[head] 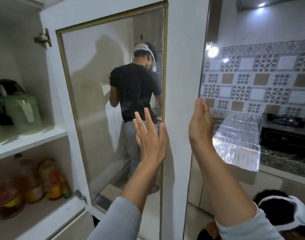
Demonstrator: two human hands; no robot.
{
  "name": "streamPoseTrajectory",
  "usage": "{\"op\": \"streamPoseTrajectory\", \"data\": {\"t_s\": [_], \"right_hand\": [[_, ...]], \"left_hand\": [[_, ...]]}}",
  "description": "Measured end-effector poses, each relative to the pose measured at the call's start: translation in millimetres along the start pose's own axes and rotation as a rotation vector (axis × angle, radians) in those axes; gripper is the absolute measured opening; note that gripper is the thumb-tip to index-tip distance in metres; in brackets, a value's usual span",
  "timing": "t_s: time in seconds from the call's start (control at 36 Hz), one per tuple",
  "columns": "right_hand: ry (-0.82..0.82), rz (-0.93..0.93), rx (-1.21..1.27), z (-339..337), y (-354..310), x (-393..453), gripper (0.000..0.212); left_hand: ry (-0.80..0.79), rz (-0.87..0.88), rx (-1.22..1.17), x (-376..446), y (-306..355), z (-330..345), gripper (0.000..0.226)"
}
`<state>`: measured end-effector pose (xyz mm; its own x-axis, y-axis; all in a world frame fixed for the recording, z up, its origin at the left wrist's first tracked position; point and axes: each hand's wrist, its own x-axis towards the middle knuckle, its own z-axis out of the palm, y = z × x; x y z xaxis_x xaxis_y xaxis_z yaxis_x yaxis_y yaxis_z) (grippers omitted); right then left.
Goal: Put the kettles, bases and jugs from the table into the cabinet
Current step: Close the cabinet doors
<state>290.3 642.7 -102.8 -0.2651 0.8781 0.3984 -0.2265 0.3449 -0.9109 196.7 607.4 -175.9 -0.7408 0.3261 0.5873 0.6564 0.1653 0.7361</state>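
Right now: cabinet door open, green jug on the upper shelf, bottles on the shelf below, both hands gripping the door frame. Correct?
Not quite. In the head view neither hand grips: the left hand and right hand are open at the cabinet door. The green jug on the upper shelf and bottles below are right.

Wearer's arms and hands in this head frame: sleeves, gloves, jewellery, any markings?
Both forearms come out of loose light grey long sleeves, pushed up so the forearms are bare. The left sleeve and the right sleeve look plain, with no print or logo visible. The left hand and the right hand are bare: no gloves, and no rings, watch or bracelet can be seen from this side.
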Motion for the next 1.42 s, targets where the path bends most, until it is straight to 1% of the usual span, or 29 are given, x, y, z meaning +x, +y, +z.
{"op": "streamPoseTrajectory", "data": {"t_s": [0.14,0.25,0.36,0.42,0.53,0.56,0.64,0.67,0.75,0.81,0.89,0.97,1.06,1.08,1.14,1.22,1.28,1.36,1.42], "right_hand": [[-0.06,-0.016,-0.02,-3.2,-17.7,-44.7,0.047],[-0.128,-0.044,-0.039,-4.1,-36.0,-83.7,0.047],[-0.219,-0.074,-0.004,-2.7,-53.4,-117.2,0.043],[-0.262,-0.07,0.017,1.4,-58.8,-132.5,0.045],[-0.369,-0.08,-0.01,11.2,-68.9,-163.8,0.051],[-0.408,-0.091,-0.001,13.8,-73.4,-173.8,0.051],[-0.514,-0.101,0.036,23.1,-83.8,-198.9,0.051],[-0.55,-0.104,0.048,26.6,-86.9,-207.3,0.051],[-0.655,-0.118,0.112,39.5,-93.9,-233.1,0.051],[-0.701,-0.129,0.111,49.9,-96.7,-245.1,0.051],[-0.772,-0.16,0.092,70.9,-106.2,-264.6,0.051],[-0.864,-0.203,0.095,94.0,-115.7,-283.7,0.05],[-0.956,-0.234,0.12,115.0,-125.1,-302.6,0.053],[-0.975,-0.259,0.124,122.1,-128.0,-307.7,0.055],[-0.998,-0.317,0.087,136.4,-133.9,-317.0,0.057],[-1.011,-0.414,0.047,164.0,-139.9,-327.8,0.061],[-1.03,-0.451,0.056,183.5,-141.8,-336.8,0.064],[-1.099,-0.463,0.059,211.5,-142.0,-350.2,0.068],[-1.119,-0.487,0.051,225.1,-140.8,-356.1,0.069]], "left_hand": [[-0.052,-0.032,0.012,-30.1,6.6,-34.9,0.068],[-0.067,-0.045,-0.024,-53.5,10.3,-67.5,0.064],[-0.06,-0.053,-0.031,-72.9,14.8,-95.4,0.067],[-0.055,-0.048,-0.026,-83.6,16.6,-111.5,0.071],[-0.054,-0.014,-0.034,-102.0,15.9,-148.7,0.078],[-0.055,-0.011,-0.036,-108.0,16.3,-160.7,0.076],[-0.062,-0.005,-0.05,-124.2,17.8,-192.8,0.06],[-0.058,-0.009,-0.059,-129.0,17.1,-203.7,0.058],[-0.037,-0.032,-0.096,-143.8,11.7,-235.8,0.062],[-0.023,-0.05,-0.107,-151.3,7.3,-254.3,0.062],[0.035,-0.058,-0.141,-163.5,-1.6,-286.2,0.06],[0.093,-0.095,-0.176,-172.5,-14.7,-315.5,0.068],[0.169,-0.104,-0.137,-178.5,-25.4,-342.7,0.072],[0.198,-0.108,-0.113,-179.2,-29.3,-350.7,0.069],[0.265,-0.134,-0.026,-180.8,-35.5,-366.9,0.054],[0.39,-0.144,0.076,-180.2,-49.2,-391.3,0.055],[0.453,-0.156,0.142,-177.8,-59.6,-404.9,0.048],[0.518,-0.195,0.215,-171.6,-74.7,-426.0,0.036],[0.534,-0.223,0.244,-168.2,-82.8,-437.4,0.036]]}}
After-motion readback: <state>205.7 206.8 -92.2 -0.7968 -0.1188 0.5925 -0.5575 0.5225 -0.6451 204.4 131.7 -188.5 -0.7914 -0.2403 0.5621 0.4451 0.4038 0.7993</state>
